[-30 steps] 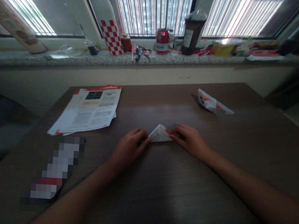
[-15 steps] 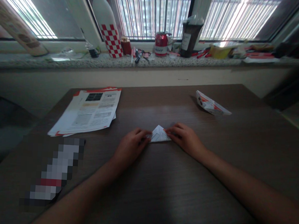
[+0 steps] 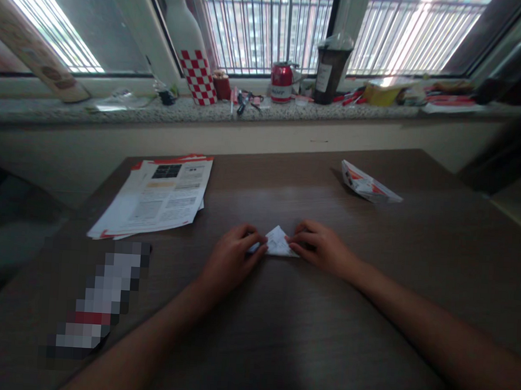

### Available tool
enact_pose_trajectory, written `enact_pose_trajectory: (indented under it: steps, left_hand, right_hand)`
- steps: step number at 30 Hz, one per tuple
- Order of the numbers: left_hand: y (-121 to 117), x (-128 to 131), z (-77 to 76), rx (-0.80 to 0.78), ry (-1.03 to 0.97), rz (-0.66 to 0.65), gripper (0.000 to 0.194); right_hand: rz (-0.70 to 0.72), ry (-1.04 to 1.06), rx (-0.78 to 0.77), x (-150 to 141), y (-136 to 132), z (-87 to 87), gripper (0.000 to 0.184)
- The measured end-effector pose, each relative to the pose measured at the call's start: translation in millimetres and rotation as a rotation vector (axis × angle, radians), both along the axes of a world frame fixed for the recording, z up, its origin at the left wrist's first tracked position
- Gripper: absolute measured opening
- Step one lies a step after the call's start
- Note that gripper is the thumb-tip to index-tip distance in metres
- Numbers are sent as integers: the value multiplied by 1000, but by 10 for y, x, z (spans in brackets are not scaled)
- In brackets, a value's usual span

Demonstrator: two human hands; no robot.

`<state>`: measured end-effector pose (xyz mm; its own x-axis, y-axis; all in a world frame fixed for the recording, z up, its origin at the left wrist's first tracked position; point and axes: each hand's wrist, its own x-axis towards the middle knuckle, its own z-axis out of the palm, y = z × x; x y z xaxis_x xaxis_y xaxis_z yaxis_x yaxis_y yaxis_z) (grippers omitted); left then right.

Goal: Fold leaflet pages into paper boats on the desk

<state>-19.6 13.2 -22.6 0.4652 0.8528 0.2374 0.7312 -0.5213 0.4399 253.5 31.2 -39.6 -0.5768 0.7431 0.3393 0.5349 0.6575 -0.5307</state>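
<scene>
Two hands [image 3: 232, 258] [image 3: 323, 249] | folded paper [image 3: 277, 243] | brown table [image 3: 278, 337] | window sill [image 3: 204, 109]

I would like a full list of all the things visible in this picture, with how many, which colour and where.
folded paper triangle: 1, white with print, table centre, between the two hands
folded paper piece: 1, white and red, far right of table
printed leaflets: small stack, white with red edges, left of table
table: 1, dark brown wood
checked bottle: 1, white with red checks, on windowsill
drink can: 1, red, sill centre
dark cup: 1, dark with white label, right of the can
windowsill: 1, grey speckled stone, below the barred window
left hand: 1, pinching the triangle's left corner
right hand: 1, pressing the triangle's right corner
</scene>
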Motion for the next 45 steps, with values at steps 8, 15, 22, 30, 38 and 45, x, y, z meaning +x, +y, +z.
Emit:
enact_pose_trajectory:
  steps: [8, 15, 22, 30, 38, 45]
  left_hand:
    - [-3, 10, -37, -64, -121, 8, 17]
    - [37, 5, -105, -39, -128, -18, 23]
    - [57, 9, -154, 13, -113, -70, 24]
    - [57, 43, -95, -24, -158, -90, 19]
    - [13, 63, -73, -33, -123, 47, 18]
    - [-8, 52, -26, -73, -151, 67, 15]
  right_hand:
    - [-24, 42, 19, -26, -25, 18, 12]
    - [-145, 41, 4, 7, -18, 76, 20]
    - [-181, 89, -75, 15, -15, 92, 15]
    - [-165, -37, -94, -113, 11, 132, 20]
    - [-214, -60, -92, -141, 52, 34, 20]
    - [-198, -32, -94, -135, 60, 16, 17]
